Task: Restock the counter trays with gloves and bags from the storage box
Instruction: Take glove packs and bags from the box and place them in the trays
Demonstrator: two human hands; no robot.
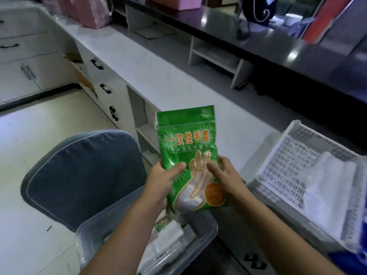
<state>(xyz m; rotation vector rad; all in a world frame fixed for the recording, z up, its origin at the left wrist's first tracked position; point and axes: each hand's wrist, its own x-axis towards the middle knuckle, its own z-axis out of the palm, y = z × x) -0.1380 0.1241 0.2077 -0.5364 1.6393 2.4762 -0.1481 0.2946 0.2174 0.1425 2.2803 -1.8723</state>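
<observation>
We hold the green glove pack point(190, 155) up over the clear storage box point(143, 241). Our left hand point(162, 181) and right hand point(224, 179) both pinch its bottom end. We should keep it flat and lay it softly in the white tray point(278, 155) on the counter point(158, 76).
</observation>
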